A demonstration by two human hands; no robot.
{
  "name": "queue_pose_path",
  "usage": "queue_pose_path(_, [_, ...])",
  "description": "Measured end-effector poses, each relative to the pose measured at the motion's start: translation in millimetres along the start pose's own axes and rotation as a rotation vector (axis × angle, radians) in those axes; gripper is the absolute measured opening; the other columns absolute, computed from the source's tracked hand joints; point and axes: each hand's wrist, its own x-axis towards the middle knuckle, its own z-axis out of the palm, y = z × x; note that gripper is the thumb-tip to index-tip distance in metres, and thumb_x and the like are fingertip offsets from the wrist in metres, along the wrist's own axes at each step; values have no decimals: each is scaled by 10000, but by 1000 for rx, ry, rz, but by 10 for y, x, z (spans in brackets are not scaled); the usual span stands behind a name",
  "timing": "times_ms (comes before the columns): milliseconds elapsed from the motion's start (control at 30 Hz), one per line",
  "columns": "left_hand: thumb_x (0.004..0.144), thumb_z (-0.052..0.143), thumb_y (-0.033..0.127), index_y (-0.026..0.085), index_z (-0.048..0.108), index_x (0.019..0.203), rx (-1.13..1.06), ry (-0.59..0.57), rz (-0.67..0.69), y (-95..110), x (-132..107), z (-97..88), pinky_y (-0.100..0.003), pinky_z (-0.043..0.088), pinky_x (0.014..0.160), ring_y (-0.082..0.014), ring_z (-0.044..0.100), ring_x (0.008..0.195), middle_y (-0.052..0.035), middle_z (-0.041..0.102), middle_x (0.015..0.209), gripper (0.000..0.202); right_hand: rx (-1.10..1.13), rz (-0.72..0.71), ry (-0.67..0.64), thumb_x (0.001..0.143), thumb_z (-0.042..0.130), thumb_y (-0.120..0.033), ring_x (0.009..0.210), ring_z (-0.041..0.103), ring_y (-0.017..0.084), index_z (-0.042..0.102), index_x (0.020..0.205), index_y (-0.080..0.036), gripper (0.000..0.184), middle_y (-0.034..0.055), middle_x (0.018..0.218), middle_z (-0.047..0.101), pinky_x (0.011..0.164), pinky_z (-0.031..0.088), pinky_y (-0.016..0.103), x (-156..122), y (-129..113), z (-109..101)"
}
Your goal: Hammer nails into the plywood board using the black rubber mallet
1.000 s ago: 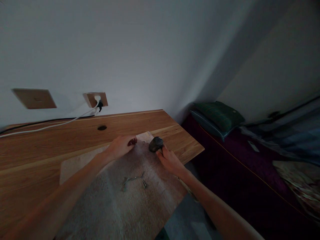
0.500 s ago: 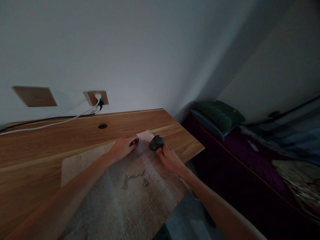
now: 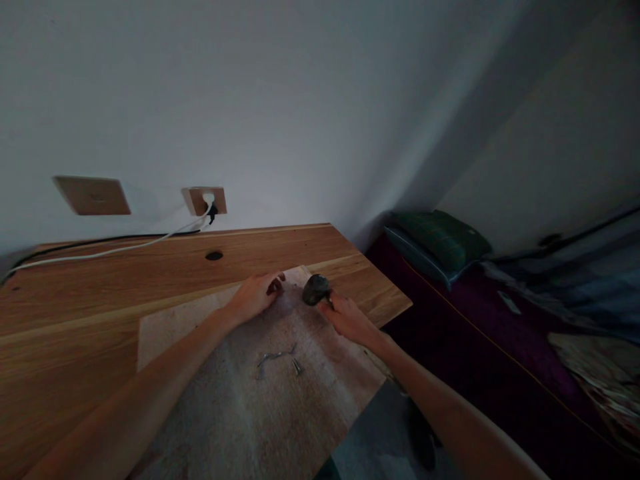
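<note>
Two plates (image 3: 95, 195) are sitting on the pale wall (image 3: 280, 133); two cables (image 3: 117, 251) are running along one wooden table (image 3: 125, 280). One board (image 3: 280, 413) is lying there, carrying several screws or nails (image 3: 297, 367), too small to count. The right hand (image 3: 353, 321) is clamping one hammer (image 3: 317, 289) by the board's far corner. The left hand (image 3: 253, 295) is curling nearby; whether it is gripping anything cannot be told. Rightward, a green pillow (image 3: 445, 240) is resting on purple cloth (image 3: 465, 300).

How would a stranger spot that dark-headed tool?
Find the wooden desk, then the pale board lying on it. Near the board's far corner, the right hand holds the dark-headed tool. It's bulky and rounded, unlike the slim metal pieces nearby.
</note>
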Motion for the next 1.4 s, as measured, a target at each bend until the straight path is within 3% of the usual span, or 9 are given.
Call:
queue_pose_path(167, [899, 631, 149, 227, 631, 1257, -29, -7, 5, -28, 14, 12, -284, 561, 836, -194, 765, 861, -30, 820, 1010, 366, 19, -53, 4, 1078, 526, -245, 756, 717, 217, 627, 1192, -129, 192, 83, 835, 744, 696, 432, 279, 87, -247, -1])
queue_pose_path(367, [870, 635, 120, 241, 606, 1361, -31, 4, -31, -38, 38, 37, -288, 567, 819, -222, 793, 895, -28, 838, 1008, 507, -7, -127, 35, 1062, 552, -255, 1082, 728, 294, 626, 1269, -138, 249, 167, 1092, 767, 845, 461, 312, 179, -485, 44])
queue_pose_path(533, [866, 667, 125, 231, 613, 1364, -38, 8, -38, -16, 30, 15, -294, 569, 838, -240, 800, 933, -43, 841, 1022, 513, -27, -134, 53, 1062, 534, -240, 1128, 724, 311, 630, 1278, -133, 259, 182, 1133, 767, 884, 475, 331, 203, -524, 61])
queue_pose_path(900, [892, 654, 176, 214, 595, 1330, -49, -24, -6, -29, 23, 7, -276, 537, 795, -192, 755, 871, -47, 811, 1065, 444, -43, -104, 59, 1059, 529, -259, 1037, 755, 319, 637, 1235, -148, 235, 175, 1057, 790, 816, 481, 333, 0, -286, 61])
queue_pose_path(1000, [873, 679, 237, 199, 667, 1098, -21, -48, 15, 66, 3, -132, -290, 497, 753, -211, 715, 855, -51, 777, 992, 228, -41, -76, 48, 1058, 524, -262, 1040, 756, 325, 652, 1192, -155, 214, 175, 1055, 790, 835, 496, 351, -111, -129, 137])
queue_pose_path(1067, [813, 722, 244, 210, 661, 866, 5, -144, 68, 211, -50, -285, -289, 443, 681, -207, 671, 775, -18, 730, 844, 88, -23, -71, 57, 1067, 497, -258, 1140, 734, 327, 632, 1253, -155, 251, 189, 1160, 777, 908, 503, 374, -144, -52, 200])
queue_pose_path(1133, [756, 768, 253, 221, 627, 760, 49, -356, 166, 411, -138, -444, -286, 383, 614, -190, 620, 706, 16, 677, 756, 144, 6, -79, 67, 1078, 467, -255, 1240, 698, 323, 593, 1336, -149, 306, 201, 1271, 747, 988, 496, 398, -148, -3, 250])
queue_pose_path(1233, [707, 826, 260, 221, 621, 774, 187, -588, 207, 729, -284, -597, -296, 357, 590, -194, 598, 717, 14, 669, 787, 219, 45, -100, 69, 1084, 460, -278, 1282, 679, 327, 558, 1389, -141, 348, 206, 1314, 730, 1046, 488, 429, -135, 29, 278])
queue_pose_path(1400, [644, 905, 242, 209, 657, 847, 361, -739, 137, 954, -390, -541, -322, 452, 666, -248, 652, 828, -41, 720, 922, 322, 74, -115, 58, 1090, 457, -292, 1211, 716, 323, 580, 1340, -144, 316, 194, 1230, 757, 1016, 506, 426, -143, 25, 251])
